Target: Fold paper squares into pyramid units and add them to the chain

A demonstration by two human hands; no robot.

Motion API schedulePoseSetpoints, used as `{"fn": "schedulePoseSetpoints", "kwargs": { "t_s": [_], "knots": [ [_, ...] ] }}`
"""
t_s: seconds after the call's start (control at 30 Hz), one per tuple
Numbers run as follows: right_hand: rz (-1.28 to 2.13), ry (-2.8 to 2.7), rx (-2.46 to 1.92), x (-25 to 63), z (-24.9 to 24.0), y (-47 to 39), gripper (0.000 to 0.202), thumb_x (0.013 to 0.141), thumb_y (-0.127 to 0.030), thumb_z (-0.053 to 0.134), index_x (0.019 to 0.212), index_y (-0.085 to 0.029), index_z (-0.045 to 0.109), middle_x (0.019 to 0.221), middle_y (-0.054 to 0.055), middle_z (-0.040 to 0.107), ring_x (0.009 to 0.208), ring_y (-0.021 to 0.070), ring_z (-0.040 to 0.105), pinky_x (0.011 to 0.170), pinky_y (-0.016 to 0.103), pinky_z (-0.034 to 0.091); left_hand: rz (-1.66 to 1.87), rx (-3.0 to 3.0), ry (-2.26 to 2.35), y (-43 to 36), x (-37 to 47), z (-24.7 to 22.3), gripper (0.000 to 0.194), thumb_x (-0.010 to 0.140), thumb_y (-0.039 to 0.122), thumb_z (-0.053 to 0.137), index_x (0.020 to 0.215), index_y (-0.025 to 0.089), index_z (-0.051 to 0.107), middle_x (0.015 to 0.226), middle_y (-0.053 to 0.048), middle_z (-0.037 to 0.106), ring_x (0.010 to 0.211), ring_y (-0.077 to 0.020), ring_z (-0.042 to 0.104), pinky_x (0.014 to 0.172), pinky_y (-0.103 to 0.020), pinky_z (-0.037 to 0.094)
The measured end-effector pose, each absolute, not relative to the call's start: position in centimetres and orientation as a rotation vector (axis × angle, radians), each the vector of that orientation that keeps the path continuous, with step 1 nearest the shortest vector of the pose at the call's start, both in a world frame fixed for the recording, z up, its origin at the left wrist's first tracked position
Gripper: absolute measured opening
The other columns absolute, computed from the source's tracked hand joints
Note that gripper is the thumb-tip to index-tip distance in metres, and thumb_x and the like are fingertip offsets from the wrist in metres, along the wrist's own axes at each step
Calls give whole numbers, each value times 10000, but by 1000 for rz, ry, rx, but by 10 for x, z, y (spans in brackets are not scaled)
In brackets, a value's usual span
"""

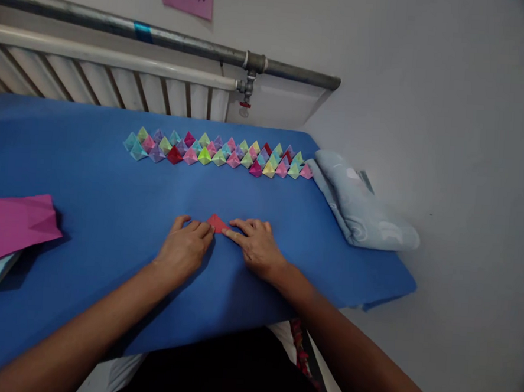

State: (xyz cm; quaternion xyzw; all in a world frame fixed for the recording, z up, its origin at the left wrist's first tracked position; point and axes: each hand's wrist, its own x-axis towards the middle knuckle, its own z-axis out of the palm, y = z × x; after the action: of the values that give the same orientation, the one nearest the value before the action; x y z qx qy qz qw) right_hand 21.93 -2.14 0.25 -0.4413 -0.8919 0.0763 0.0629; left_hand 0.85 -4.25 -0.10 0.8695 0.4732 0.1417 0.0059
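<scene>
A small red folded paper (218, 223), triangular with its point away from me, lies on the blue-covered table (109, 228). My left hand (185, 244) has its fingers curled over the paper's left corner. At the right corner, my right hand (256, 246) holds the paper with thumb and index finger, the other fingers bent behind. The hands partly cover both lower corners. Beyond them stand several rows of small folded paper pyramids (205, 156) in pink, green, blue, purple, yellow and red.
A folded light blue patterned cloth (359, 202) lies at the table's right end. Magenta paper (14, 225) rests over light blue sheets (0, 271) at the left edge. Behind the table are a white radiator (118, 86) and a metal pipe (186, 46) with a valve (247, 94).
</scene>
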Motion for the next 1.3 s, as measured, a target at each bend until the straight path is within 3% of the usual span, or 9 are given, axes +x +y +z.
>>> {"fn": "schedulePoseSetpoints", "kwargs": {
  "t_s": [0.23,0.33,0.5,0.7,1.03,1.3],
  "knots": [
    [237,-2581,-1421,241,-1,-27,480,917,-81,442,1286,-332,620,1363,51,580,1117,259,490,898,436,355,380,2786,1446,-33,9,1,289,910,112,407,902,179,688,845,-86,666,781,-233,616,851,-446,381],
    [419,-2276,-1447,245,-6,-20,364,913,-127,464,1141,-277,705,1241,68,645,1097,229,541,928,424,392,292,2824,1394,-19,5,8,269,930,196,430,859,203,689,837,-66,674,763,-221,614,777,-402,379],
    [820,-1708,-1442,224,-4,16,285,837,-201,512,1032,-198,720,1006,53,678,912,171,612,874,340,472,168,2748,1244,7,-2,19,169,889,230,505,897,240,674,896,-22,681,841,-185,627,734,-316,374],
    [895,-1613,-1414,188,-5,76,262,787,-163,508,936,-195,721,954,15,688,870,143,608,851,285,478,130,2704,1193,18,-3,19,114,888,263,547,897,209,647,910,-27,661,787,-164,619,699,-276,400],
    [1020,-1441,-1410,190,-17,90,233,787,-238,508,921,-211,696,743,-27,624,644,112,557,603,216,458,336,2614,1119,20,-14,6,207,945,317,503,926,188,664,921,-44,686,807,-187,631,740,-319,415],
    [1094,-1379,-1379,187,-16,94,183,767,-248,537,863,-208,688,686,-34,586,628,109,538,563,207,432,312,2793,1283,7,-4,8,231,933,206,454,918,159,679,805,-65,693,712,-218,636,683,-347,444]
  ]
}}
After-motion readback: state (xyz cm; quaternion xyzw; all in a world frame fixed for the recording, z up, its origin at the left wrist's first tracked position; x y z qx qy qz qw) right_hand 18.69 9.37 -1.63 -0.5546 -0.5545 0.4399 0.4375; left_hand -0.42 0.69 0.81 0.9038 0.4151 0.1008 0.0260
